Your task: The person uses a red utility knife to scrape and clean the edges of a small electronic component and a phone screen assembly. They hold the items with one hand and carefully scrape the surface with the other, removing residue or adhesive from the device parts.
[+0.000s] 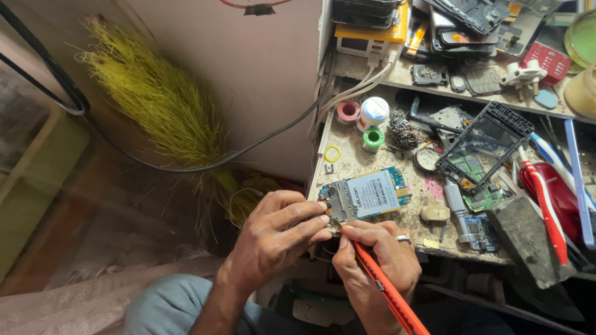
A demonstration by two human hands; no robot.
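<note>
**Board work at the front edge, mid-step**

Right hand (372, 260) pinches a red-orange handled tool (388, 291), tip set against the lower left corner of the blue circuit board (366, 195). Left hand (279, 239) closes thumb and fingers on that same corner, steadying it. Board lies flat at the front left edge of the worktop (397, 155), bare of any casing, so opening up looks done; the joint or part under the tip looks in progress, hidden by fingers. Black phone frame (484, 146) sits apart toward the right, a smaller green board (481, 198) beside it; reassembly looks not started. Solder spools (374, 111) near the back.
</note>
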